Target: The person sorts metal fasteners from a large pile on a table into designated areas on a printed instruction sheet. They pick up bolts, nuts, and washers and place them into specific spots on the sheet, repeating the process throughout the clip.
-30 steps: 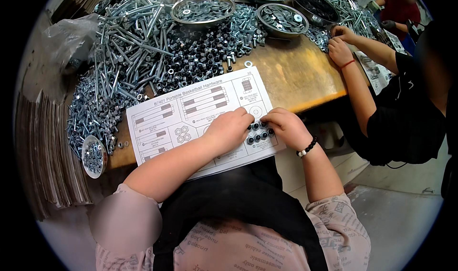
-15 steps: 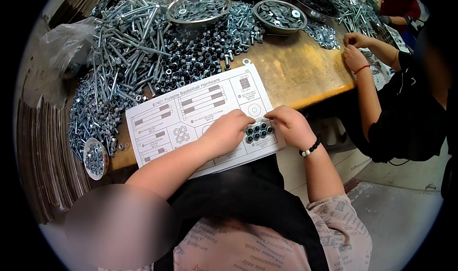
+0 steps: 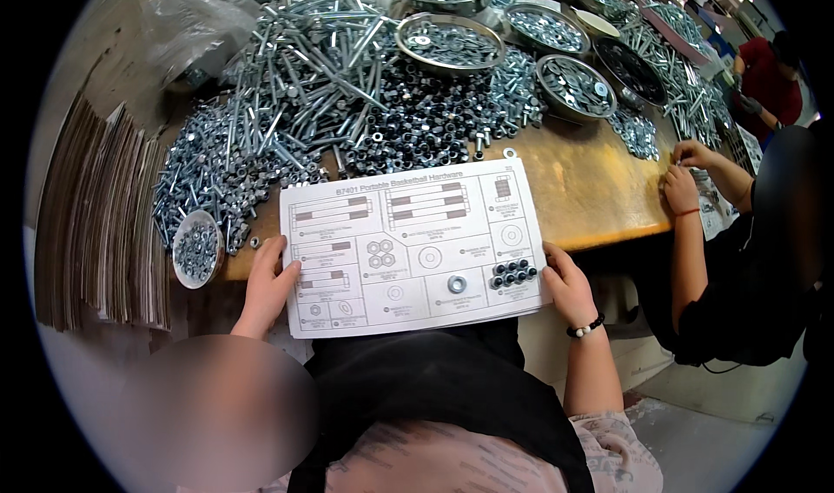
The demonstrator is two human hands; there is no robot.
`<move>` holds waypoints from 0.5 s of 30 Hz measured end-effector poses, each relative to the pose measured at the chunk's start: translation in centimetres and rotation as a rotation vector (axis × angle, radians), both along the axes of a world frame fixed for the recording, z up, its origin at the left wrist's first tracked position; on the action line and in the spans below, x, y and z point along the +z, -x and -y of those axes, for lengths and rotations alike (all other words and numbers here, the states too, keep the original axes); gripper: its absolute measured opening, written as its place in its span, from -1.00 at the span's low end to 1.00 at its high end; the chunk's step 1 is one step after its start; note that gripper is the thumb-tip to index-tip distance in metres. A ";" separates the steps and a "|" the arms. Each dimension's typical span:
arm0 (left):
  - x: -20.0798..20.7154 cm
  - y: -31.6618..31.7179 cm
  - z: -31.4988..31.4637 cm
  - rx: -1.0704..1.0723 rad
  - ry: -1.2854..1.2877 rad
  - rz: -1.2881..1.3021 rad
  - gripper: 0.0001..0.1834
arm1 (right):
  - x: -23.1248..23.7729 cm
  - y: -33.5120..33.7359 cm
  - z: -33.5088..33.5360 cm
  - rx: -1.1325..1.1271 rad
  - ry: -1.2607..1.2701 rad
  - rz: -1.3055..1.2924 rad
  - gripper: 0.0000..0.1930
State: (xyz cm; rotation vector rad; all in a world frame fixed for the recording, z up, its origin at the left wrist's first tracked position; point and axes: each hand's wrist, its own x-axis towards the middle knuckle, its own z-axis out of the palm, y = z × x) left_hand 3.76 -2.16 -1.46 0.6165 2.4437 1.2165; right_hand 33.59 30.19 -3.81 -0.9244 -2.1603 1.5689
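A white printed sheet with boxed line drawings of bolts, nuts and washers lies across the front edge of the table; several layers show at its lower edge. My left hand grips its left edge, thumb on top and fingers mostly hidden. On the opposite edge, my right hand holds it the same way. Several black-topped lock nuts sit in two rows in the sheet's lower right box. In the box beside them rests a silver washer or ring, perhaps more than one stacked.
Behind the sheet spread heaps of long bolts and loose nuts. Metal bowls of washers stand farther back. A white bowl of small parts is at the left, near stacked cardboard. Co-workers' hands work at the right.
Both my hands have left the lock nuts and moved apart to the sheet's side edges. The ring beside the nuts now shows. My view has shifted, placing the table lower and farther right.
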 end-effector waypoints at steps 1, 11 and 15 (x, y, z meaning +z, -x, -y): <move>0.2 -0.1 0.1 0.006 -0.036 0.077 -0.47 | -0.2 -0.1 0.1 -0.016 0.022 -0.006 -0.58; -0.7 0.3 -0.3 -0.019 -0.153 0.228 -0.49 | 0.5 -0.4 -0.2 -0.084 0.025 0.003 -0.59; -0.8 0.4 -0.6 -0.061 -0.091 0.096 -0.47 | 0.2 -0.6 -1.5 -0.089 -0.034 0.082 -0.62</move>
